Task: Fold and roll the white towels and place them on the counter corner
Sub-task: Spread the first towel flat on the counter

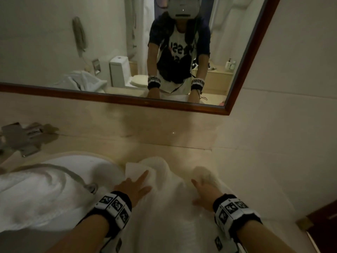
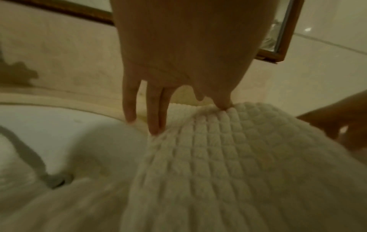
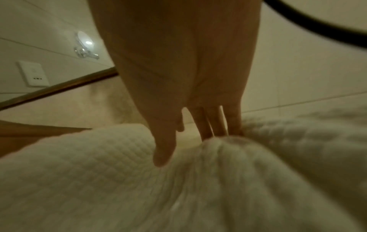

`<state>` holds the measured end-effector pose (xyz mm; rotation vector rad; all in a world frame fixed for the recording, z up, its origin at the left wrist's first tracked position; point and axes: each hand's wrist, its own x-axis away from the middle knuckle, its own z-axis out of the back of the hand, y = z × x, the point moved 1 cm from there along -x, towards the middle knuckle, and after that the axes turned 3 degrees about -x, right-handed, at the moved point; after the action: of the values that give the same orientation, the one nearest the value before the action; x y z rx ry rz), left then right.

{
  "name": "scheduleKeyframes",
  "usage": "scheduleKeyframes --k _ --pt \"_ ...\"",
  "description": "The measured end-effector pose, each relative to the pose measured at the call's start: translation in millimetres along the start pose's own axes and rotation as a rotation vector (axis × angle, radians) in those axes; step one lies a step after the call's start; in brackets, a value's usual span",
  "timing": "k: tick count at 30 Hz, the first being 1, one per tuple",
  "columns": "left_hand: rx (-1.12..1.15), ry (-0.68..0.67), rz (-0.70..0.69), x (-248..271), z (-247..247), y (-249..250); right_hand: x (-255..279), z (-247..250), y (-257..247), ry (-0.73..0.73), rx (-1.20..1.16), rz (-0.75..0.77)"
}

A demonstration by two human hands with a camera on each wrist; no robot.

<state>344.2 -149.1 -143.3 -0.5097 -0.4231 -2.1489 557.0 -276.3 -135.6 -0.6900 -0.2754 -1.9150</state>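
A white waffle-weave towel point(image 1: 164, 207) point(image 2: 218, 164) point(image 3: 89, 180) lies rumpled on the beige counter point(image 1: 182, 141), to the right of the sink. Both hands rest on its far end. My left hand point(image 1: 135, 185) point(image 2: 188, 117) has straight fingers point(image 2: 155, 125) on the towel's left corner and its thumb presses the far edge. My right hand point(image 1: 203, 189) point(image 3: 190, 144) is spread on the right side. Its thumb lies on the cloth, and its straight fingers point(image 3: 216, 125) run into a raised bulge of towel that hides their tips.
A second white towel point(image 1: 31, 194) is heaped over the sink basin point(image 1: 104, 170) at the left. A chrome tap point(image 1: 23, 139) stands at the back left. The framed mirror point(image 1: 182, 105) hangs above the backsplash. A tiled wall point(image 1: 273, 143) closes the counter's right side.
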Motion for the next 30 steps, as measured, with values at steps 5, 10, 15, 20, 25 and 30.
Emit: scheduleKeyframes --k 5,10,15,20,25,30 --pt "0.165 -0.037 -0.171 -10 10 2 -5 18 0 0.046 -0.043 0.096" --pt "0.149 0.234 -0.175 -18 46 -5 7 87 13 0.387 -0.180 0.158" --pt "-0.011 0.557 -0.183 -24 83 0 6 106 30 0.431 -0.114 -0.041" --pt "-0.052 -0.105 -0.365 -23 20 5 -10 41 74 -0.095 -0.050 -0.267" --pt "0.124 0.143 -0.202 -32 25 0 -29 55 66 0.020 -0.094 -0.186" --pt "0.124 0.072 -0.050 -51 25 6 -59 54 29 -0.003 -0.059 -0.050"
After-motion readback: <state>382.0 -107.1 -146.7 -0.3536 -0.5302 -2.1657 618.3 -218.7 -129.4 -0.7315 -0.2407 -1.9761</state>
